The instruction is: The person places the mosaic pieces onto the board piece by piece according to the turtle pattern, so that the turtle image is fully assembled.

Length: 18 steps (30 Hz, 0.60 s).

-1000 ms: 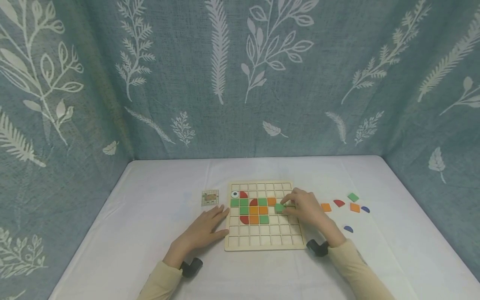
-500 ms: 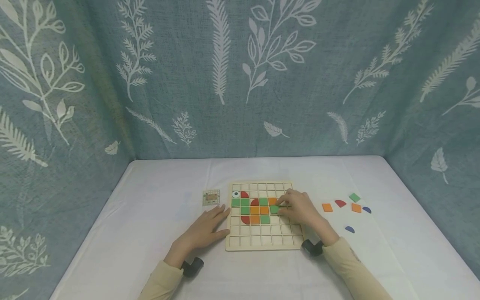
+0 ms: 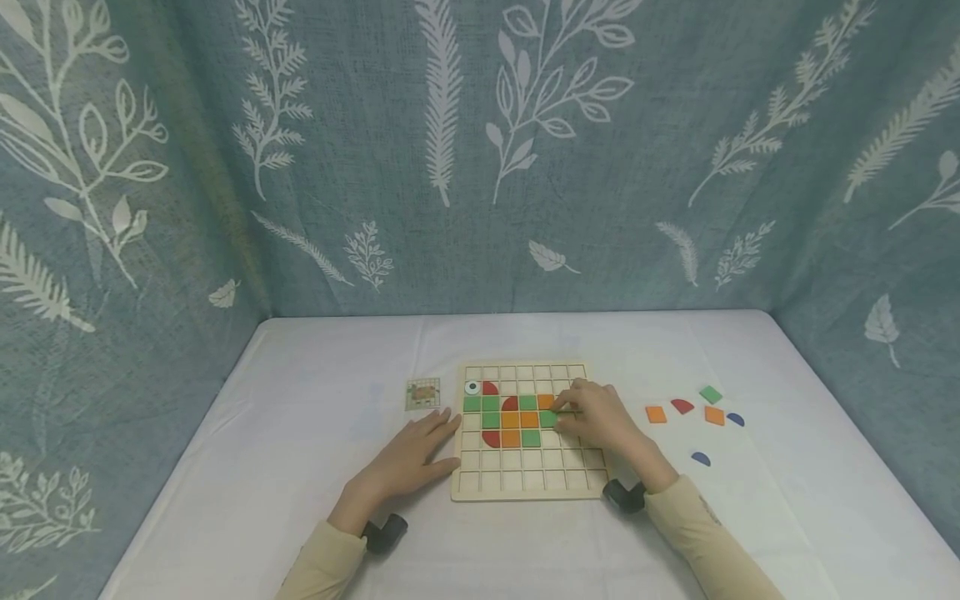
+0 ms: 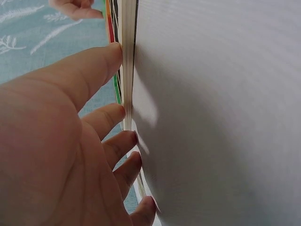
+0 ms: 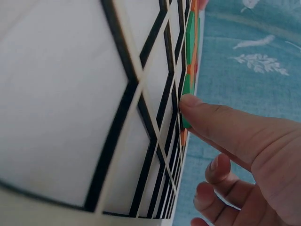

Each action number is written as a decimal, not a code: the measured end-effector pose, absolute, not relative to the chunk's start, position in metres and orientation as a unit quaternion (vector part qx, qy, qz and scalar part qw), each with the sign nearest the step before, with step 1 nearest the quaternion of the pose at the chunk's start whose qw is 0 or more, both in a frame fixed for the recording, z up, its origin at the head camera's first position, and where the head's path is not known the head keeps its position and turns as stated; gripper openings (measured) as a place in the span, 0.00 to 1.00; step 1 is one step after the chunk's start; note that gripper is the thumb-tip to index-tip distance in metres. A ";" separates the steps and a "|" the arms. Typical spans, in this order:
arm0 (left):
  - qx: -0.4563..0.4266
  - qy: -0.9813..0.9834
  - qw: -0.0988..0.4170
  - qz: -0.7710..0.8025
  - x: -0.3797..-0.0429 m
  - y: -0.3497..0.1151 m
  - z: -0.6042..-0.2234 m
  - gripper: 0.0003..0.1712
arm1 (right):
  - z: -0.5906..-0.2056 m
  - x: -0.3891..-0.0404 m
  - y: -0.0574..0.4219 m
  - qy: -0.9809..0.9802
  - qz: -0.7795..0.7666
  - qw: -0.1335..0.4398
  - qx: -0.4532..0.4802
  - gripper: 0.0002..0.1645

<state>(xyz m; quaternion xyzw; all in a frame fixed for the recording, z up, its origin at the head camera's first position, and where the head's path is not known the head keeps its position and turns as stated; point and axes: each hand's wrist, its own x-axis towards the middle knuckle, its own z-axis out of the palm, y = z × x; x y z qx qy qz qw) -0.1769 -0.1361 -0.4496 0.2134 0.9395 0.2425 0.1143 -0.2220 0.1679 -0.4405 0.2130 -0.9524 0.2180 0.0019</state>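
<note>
A wooden grid board (image 3: 490,482) lies on the white table, with green, orange and red tiles set in its cells. My right hand (image 3: 600,414) is over the board's right half, thumb and index finger at a green square tile (image 3: 548,419) that sits in line with the orange tiles. The right wrist view shows the thumb (image 5: 207,113) against that tile's edge, other fingers curled loosely below. My left hand (image 3: 408,457) rests at the board's left edge with fingers spread; in the left wrist view its thumb (image 4: 101,66) and fingertips touch the board's side.
A small picture card (image 3: 423,393) lies beyond the left hand. Loose pieces are scattered right of the board: orange squares (image 3: 656,414), a red quarter-round (image 3: 682,406), a green square (image 3: 711,394) and blue half-rounds (image 3: 701,458). A patterned curtain (image 3: 465,250) hangs behind the table.
My right hand has moved slightly left with the green square tile, which now sits in a cell beside the orange tiles. The left hand has stayed at the board's edge.
</note>
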 end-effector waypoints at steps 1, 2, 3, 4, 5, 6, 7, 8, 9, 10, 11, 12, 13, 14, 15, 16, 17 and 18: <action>0.213 0.940 0.114 0.242 -0.177 -0.136 -0.450 0.36 | -0.440 -0.222 0.168 -0.952 0.218 0.003 0.214 0.13; 0.213 0.940 0.113 0.242 -0.177 -0.136 -0.450 0.36 | -0.440 -0.222 0.168 -0.952 0.217 0.002 0.215 0.14; 0.212 0.940 0.113 0.243 -0.177 -0.136 -0.450 0.36 | -0.440 -0.222 0.167 -0.952 0.217 0.003 0.216 0.14; 0.212 0.940 0.113 0.244 -0.177 -0.137 -0.450 0.36 | -0.440 -0.221 0.167 -0.952 0.217 0.002 0.217 0.14; 0.211 0.940 0.113 0.244 -0.177 -0.137 -0.451 0.36 | -0.440 -0.221 0.167 -0.952 0.216 0.002 0.218 0.14; 0.211 0.939 0.113 0.246 -0.177 -0.137 -0.451 0.37 | -0.440 -0.221 0.167 -0.952 0.214 0.002 0.218 0.14; 0.211 0.939 0.113 0.247 -0.176 -0.137 -0.451 0.37 | -0.440 -0.221 0.168 -0.952 0.215 0.002 0.218 0.14; 0.211 0.939 0.113 0.247 -0.177 -0.137 -0.452 0.37 | -0.441 -0.221 0.168 -0.952 0.215 0.001 0.218 0.14; 0.211 0.939 0.114 0.247 -0.177 -0.138 -0.452 0.37 | -0.441 -0.221 0.169 -0.952 0.215 0.002 0.218 0.14; 0.212 0.939 0.114 0.246 -0.177 -0.138 -0.452 0.37 | -0.441 -0.221 0.169 -0.952 0.216 0.002 0.217 0.13; 0.212 0.939 0.114 0.245 -0.177 -0.138 -0.453 0.37 | -0.441 -0.221 0.170 -0.952 0.216 0.003 0.216 0.13; 0.213 0.939 0.114 0.244 -0.178 -0.138 -0.453 0.37 | -0.442 -0.221 0.171 -0.952 0.219 0.002 0.215 0.13; 0.214 0.939 0.114 0.244 -0.178 -0.138 -0.454 0.37 | -0.442 -0.221 0.172 -0.952 0.220 0.004 0.214 0.12; 0.214 0.939 0.113 0.244 -0.178 -0.138 -0.454 0.37 | -0.442 -0.221 0.174 -0.952 0.219 0.005 0.213 0.12; 0.214 0.939 0.113 0.243 -0.178 -0.138 -0.454 0.37 | -0.442 -0.220 0.175 -0.952 0.219 0.005 0.212 0.12; 0.215 0.939 0.113 0.244 -0.178 -0.138 -0.454 0.37 | -0.442 -0.220 0.177 -0.953 0.219 0.006 0.211 0.12; 0.216 0.939 0.112 0.244 -0.178 -0.138 -0.454 0.37 | -0.442 -0.220 0.178 -0.953 0.218 0.007 0.210 0.12; 0.215 0.939 0.112 0.245 -0.178 -0.139 -0.453 0.37 | -0.442 -0.220 0.180 -0.954 0.217 0.006 0.209 0.12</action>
